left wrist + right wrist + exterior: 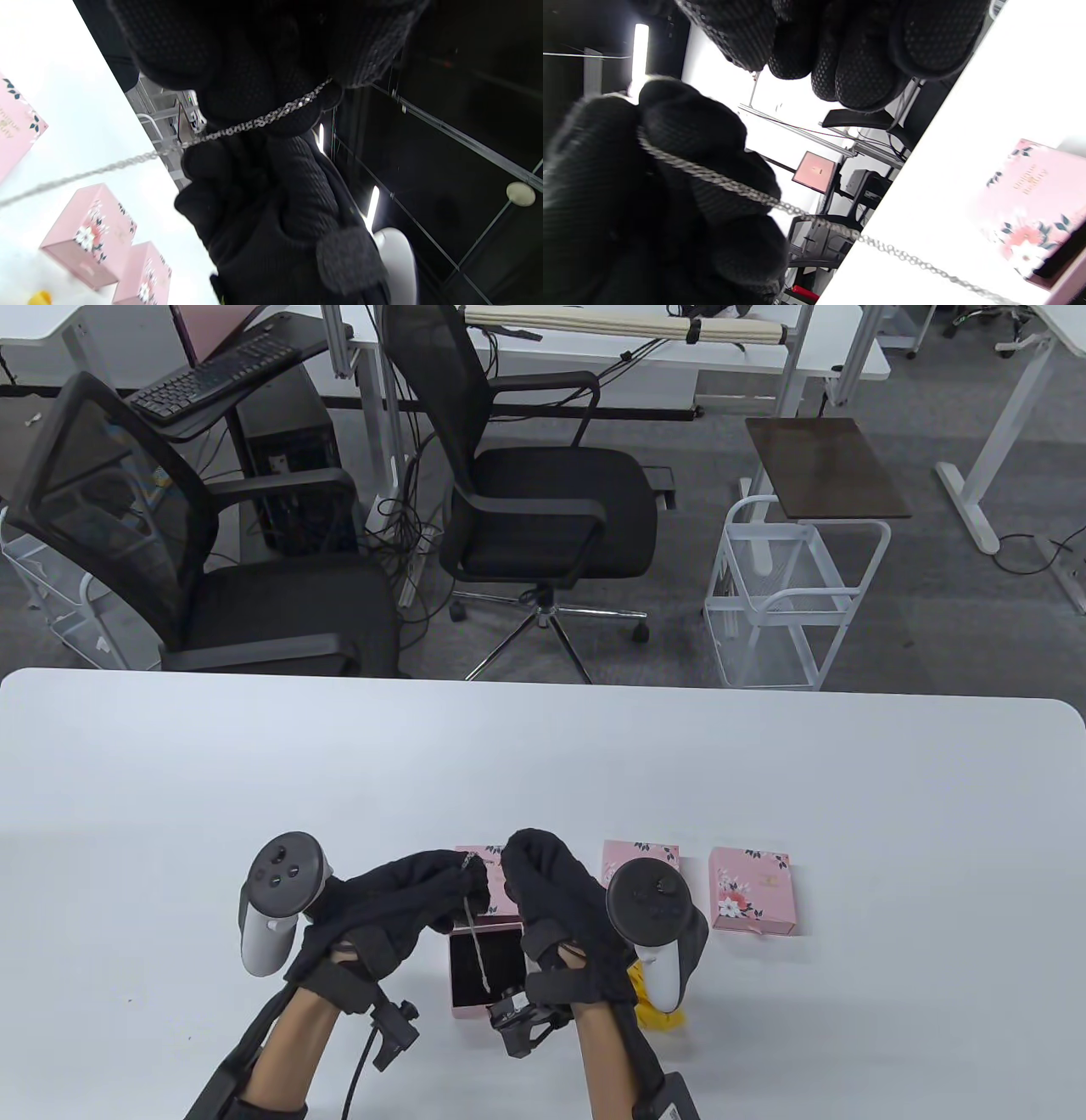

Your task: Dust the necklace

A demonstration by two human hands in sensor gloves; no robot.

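Thin silver chain necklace [475, 929]: lower centre of frame, pinched by black-gloved left hand [399, 912], hanging over open pink cardboard box [484, 971]. Black-gloved right hand [564, 912]: fingers curled, grip unclear.

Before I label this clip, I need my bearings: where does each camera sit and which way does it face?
Table view: above the white table, looking down and across it; shows the left hand, the right hand and both forearms.
Left wrist view: on the left wrist, tilted upward; gloved fingers pinch the thin silver chain necklace.
Right wrist view: on the right wrist, tilted; its fingers hang at the top.
All three share the chain and the pink floral gift boxes.
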